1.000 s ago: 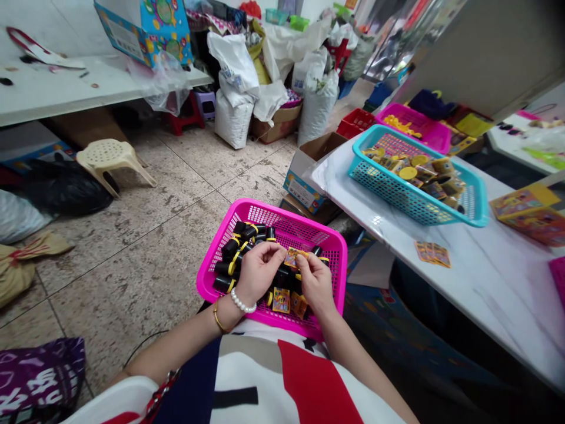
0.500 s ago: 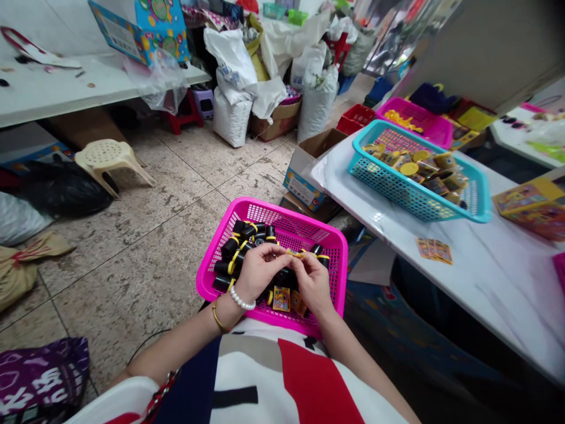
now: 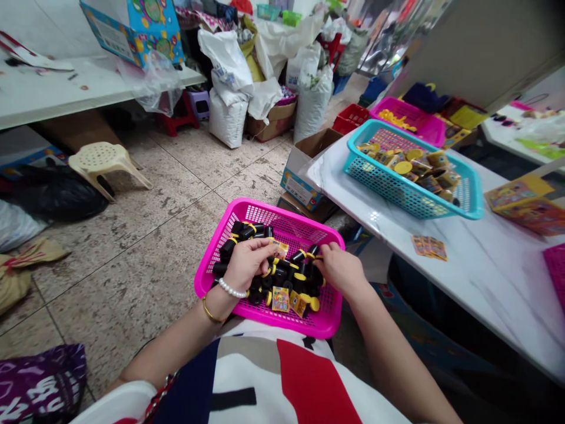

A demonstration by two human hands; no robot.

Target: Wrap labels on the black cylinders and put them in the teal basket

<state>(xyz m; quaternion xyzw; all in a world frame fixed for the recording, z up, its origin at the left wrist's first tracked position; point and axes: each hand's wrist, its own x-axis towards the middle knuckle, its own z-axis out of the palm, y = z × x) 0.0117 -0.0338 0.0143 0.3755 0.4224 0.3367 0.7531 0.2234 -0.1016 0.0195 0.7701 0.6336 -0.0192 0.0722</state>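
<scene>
A pink plastic basket (image 3: 265,323) rests at my lap, holding several small black cylinders with yellow rims (image 3: 279,275). My left hand (image 3: 247,262) is over its left half and pinches a yellow printed label (image 3: 279,249) between thumb and fingers. At the basket's right side my right hand (image 3: 342,268) has its fingers closed at a yellow-rimmed black cylinder, partly hidden by the fingers. Another printed label (image 3: 281,299) and a folded one (image 3: 298,302) lie on the cylinders near the front edge.
To the right, a white marble-patterned table (image 3: 498,277) carries a turquoise basket (image 3: 410,197) of labelled cylinders and a few labels (image 3: 429,247). An open carton (image 3: 304,171) stands by its corner. A cream stool (image 3: 103,162) and white sacks (image 3: 227,112) stand on the floor.
My hands were together over the basket with a label between them. They have parted: the right moved to the basket's right side, while the left keeps the label and shifted slightly left.
</scene>
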